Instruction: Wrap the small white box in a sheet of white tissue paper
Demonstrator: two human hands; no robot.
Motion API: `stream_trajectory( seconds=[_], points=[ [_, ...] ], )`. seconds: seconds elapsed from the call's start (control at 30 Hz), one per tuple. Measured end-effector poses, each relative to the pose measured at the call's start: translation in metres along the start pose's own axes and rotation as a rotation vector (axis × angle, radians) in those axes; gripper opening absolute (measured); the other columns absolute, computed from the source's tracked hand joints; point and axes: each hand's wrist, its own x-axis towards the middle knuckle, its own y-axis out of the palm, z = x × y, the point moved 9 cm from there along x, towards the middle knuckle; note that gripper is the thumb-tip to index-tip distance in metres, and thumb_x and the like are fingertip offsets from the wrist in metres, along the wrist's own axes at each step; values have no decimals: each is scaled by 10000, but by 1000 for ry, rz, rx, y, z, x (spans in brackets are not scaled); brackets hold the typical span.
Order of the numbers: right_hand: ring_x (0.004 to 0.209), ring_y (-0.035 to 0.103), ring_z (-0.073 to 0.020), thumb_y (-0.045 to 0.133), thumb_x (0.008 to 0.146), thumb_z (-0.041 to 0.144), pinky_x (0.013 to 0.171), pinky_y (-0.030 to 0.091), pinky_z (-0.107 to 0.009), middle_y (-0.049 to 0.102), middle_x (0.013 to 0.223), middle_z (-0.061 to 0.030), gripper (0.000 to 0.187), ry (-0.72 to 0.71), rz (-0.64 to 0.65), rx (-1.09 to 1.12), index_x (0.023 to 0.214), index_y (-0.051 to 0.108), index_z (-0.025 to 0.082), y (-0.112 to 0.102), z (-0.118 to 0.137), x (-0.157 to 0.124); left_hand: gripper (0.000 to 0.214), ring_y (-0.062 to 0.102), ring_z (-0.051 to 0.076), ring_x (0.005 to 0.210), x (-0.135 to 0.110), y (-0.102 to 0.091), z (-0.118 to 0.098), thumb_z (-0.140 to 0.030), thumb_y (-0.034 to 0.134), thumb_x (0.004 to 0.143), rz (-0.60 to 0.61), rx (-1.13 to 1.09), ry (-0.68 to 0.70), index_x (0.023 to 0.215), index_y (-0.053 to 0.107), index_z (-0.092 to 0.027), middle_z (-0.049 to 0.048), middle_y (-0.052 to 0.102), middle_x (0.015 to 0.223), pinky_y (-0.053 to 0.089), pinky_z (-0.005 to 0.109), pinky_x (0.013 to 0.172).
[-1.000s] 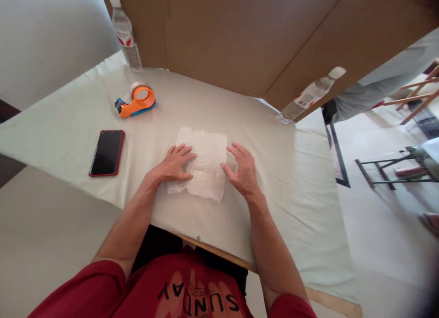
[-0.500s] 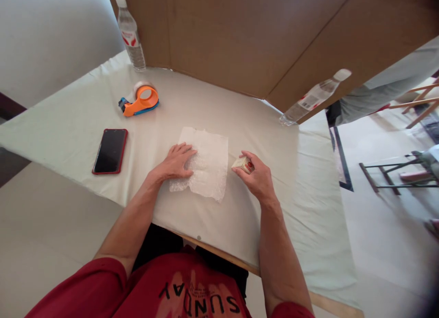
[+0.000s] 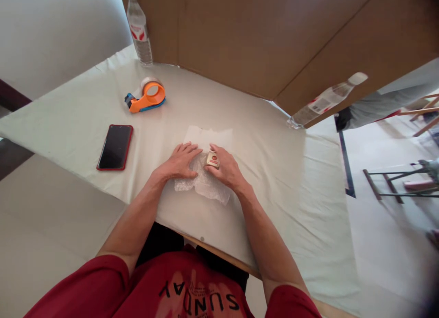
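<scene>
The small cream cardboard box with a red label (image 3: 213, 159), over the middle of the crinkled clear bubble-wrap sheet (image 3: 212, 190), looks light and fairly stiff yet easily dented, so it should be best held by two opposite sides, while the wrap seems soft, airy and apt to slide unless pressed flat. The right hand (image 3: 229, 169) comes in from four o'clock, thumb and fingers clamped on the box's sides; the left hand (image 3: 181, 160), apart from it at nine o'clock, lies palm-down with fingers spread on the wrap's edge.
</scene>
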Motion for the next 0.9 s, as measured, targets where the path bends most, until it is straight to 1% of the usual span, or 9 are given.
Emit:
stream_trajectory(
  seconds=[0.07,0.17,0.27,0.37,0.5,0.6,0.77,0.9],
  points=[
    [1309,553,-327,673,827,314,1088,442,-529,571,1444,-137,711,12,-45,43,1486,422,226,-5,-5,-7,875,219,364,1532,0,0,0,-400,690,731,2,-1,1,1518,384,-172,146,335,1625,164,529,1250],
    [1274,585,-321,668,826,317,1086,455,-512,623,1385,-142,626,57,-66,81,1419,506,196,-5,-13,-15,877,216,363,1534,0,1,1,-400,681,733,6,3,-9,1522,374,-171,147,329,1628,155,539,1249],
    [1249,605,-308,667,825,327,1076,472,-488,650,1350,-138,561,79,-96,113,1359,563,188,-3,-17,-17,888,217,359,1534,1,1,1,-391,678,723,-3,2,-7,1527,363,-185,138,326,1632,155,542,1246],
    [1254,602,-293,663,825,319,1076,475,-471,645,1360,-126,555,67,-128,143,1358,564,201,-2,-15,-15,892,216,354,1536,0,1,2,-391,672,723,-11,1,-6,1530,355,-181,143,323,1633,152,536,1247],
    [1269,587,-304,673,817,303,1099,444,-492,633,1374,-143,579,42,-112,146,1372,552,190,5,-11,-11,886,205,358,1538,0,1,1,-394,667,734,-6,2,-7,1531,351,-171,155,320,1632,125,547,1250],
    [1271,582,-311,679,813,314,1099,434,-506,630,1379,-137,585,47,-97,154,1374,555,205,8,-11,-8,876,200,361,1539,-1,1,1,-396,668,740,-8,-9,5,1528,354,-178,156,321,1630,121,550,1249],
    [1274,582,-311,675,821,351,1098,430,-513,632,1383,-122,588,94,-90,210,1384,556,230,6,-16,-9,869,212,367,1534,0,1,2,-386,680,733,-20,-12,14,1521,363,-205,148,328,1626,131,558,1245],
    [1276,580,-303,693,814,333,1098,432,-489,626,1396,-116,588,90,-77,225,1378,568,221,5,-14,-10,875,210,368,1533,0,1,1,-395,683,732,-7,5,3,1521,369,-185,150,327,1625,136,543,1249]
  ],
)
